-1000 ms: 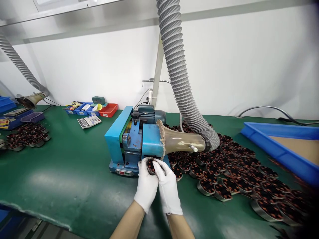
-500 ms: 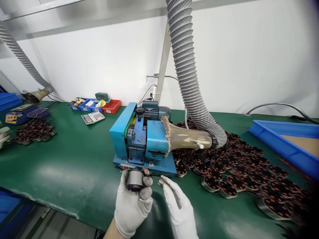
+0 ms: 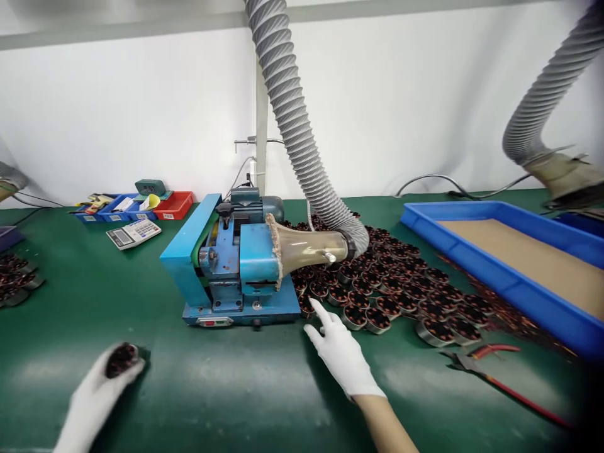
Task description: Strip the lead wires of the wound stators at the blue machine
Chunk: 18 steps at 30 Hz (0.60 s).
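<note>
In a white glove, my left hand is closed around a motor stator, a round piece with dark copper windings, low over the green table at the left. My right hand, also gloved, reaches forward with fingers apart and holds nothing. Its index fingertip is close to the near edge of a spread of similar stators; I cannot tell whether it touches one. Between and beyond both hands stands a blue belt grinding machine with a clear suction funnel at its right side.
A grey ribbed hose hangs down to the funnel. Red-handled pliers lie at the right, before a blue tray. At the back left are a calculator and small bins. More stators sit at far left.
The camera view has turned right. My left hand has carried the stator left, away from the machine's front. My right hand has reached forward to the stators, its fingers now spread.
</note>
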{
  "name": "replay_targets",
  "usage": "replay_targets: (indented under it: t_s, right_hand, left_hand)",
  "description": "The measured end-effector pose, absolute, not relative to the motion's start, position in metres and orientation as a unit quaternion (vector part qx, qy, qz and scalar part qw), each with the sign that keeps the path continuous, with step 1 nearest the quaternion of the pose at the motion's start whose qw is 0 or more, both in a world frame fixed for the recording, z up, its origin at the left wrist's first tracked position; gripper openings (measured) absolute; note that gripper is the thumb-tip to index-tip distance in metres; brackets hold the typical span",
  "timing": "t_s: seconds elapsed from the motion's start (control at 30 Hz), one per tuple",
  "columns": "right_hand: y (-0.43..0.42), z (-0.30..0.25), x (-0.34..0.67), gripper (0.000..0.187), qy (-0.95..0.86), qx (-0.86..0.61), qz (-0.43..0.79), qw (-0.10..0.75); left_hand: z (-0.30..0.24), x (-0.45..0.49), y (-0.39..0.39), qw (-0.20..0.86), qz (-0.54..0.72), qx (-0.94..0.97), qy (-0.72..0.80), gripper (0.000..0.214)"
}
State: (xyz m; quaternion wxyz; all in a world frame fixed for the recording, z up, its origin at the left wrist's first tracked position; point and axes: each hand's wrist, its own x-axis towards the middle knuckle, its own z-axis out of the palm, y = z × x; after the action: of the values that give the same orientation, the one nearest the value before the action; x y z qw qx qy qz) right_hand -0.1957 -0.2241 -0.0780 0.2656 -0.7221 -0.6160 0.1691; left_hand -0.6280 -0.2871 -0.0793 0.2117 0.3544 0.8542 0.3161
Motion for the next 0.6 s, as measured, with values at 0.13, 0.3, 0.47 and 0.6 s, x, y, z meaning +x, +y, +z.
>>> replay_targets:
  t_s: [0.13, 0.3, 0.47, 0.6]
  right_hand:
    - [-0.216, -0.078, -0.203, 0.024, -0.638, -0.709, 0.151, 0.259]
    - [-0.254, -0.056, -0.200, 0.018, -0.653, -0.660, 0.239, 0.286]
    - [-0.282, 0.018, -0.208, 0.013, -0.698, -0.449, 0.461, 0.314]
    - [-0.281, 0.045, -0.216, 0.008, -0.684, -0.391, 0.543, 0.289]
  left_hand:
    - [-0.058, -0.652, -0.276, 0.060, 0.297, 0.126, 0.945, 0.108]
    - [-0.066, -0.563, -0.287, 0.251, 0.394, 0.265, 0.843, 0.074]
    - [-0.056, -0.438, -0.297, 0.716, 0.434, 0.343, 0.425, 0.085]
    - [-0.029, -0.397, -0.290, 0.770, 0.358, 0.434, 0.299, 0.075]
